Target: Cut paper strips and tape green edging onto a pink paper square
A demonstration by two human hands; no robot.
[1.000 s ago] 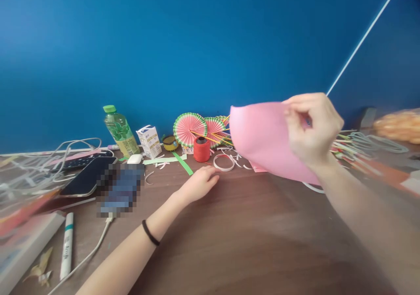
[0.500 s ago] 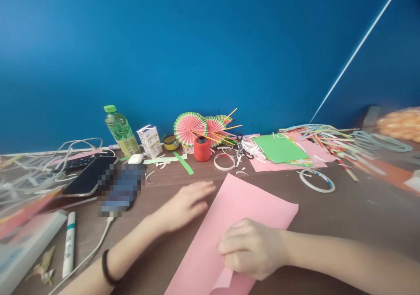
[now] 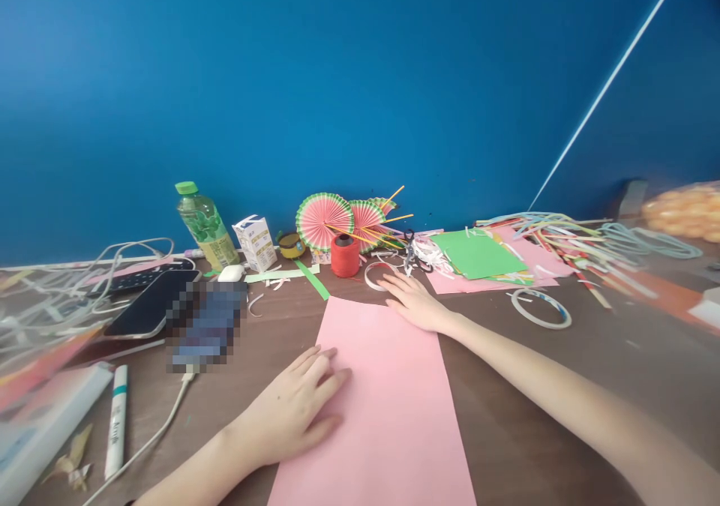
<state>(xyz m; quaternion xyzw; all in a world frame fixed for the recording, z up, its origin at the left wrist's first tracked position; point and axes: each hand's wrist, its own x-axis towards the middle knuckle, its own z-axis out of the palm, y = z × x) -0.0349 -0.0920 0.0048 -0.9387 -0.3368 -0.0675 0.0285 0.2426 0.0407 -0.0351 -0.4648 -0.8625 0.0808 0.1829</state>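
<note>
A sheet of pink paper (image 3: 388,408) lies flat on the brown table, its near end cut off by the bottom of the view. My left hand (image 3: 295,401) rests at the sheet's left edge, fingers apart, the fingertips over the paper. At the far right corner of the sheet is my right hand (image 3: 413,300), palm down with fingers stretched out. Its fingertips reach to a roll of double-sided tape (image 3: 368,277). Neither hand grips anything.
Behind the paper stand a red spool of thread (image 3: 345,257) and pleated paper fans (image 3: 325,223). Green paper (image 3: 478,254) and a second tape roll (image 3: 540,318) lie to the right. On the left are phones (image 3: 153,303), a white marker (image 3: 117,423) and a green-capped bottle (image 3: 207,229).
The pink paper has turned from slanted to nearly straight. My right hand has let go of its near part and moved to the far edge; my left hand has come nearer, onto the left edge.
</note>
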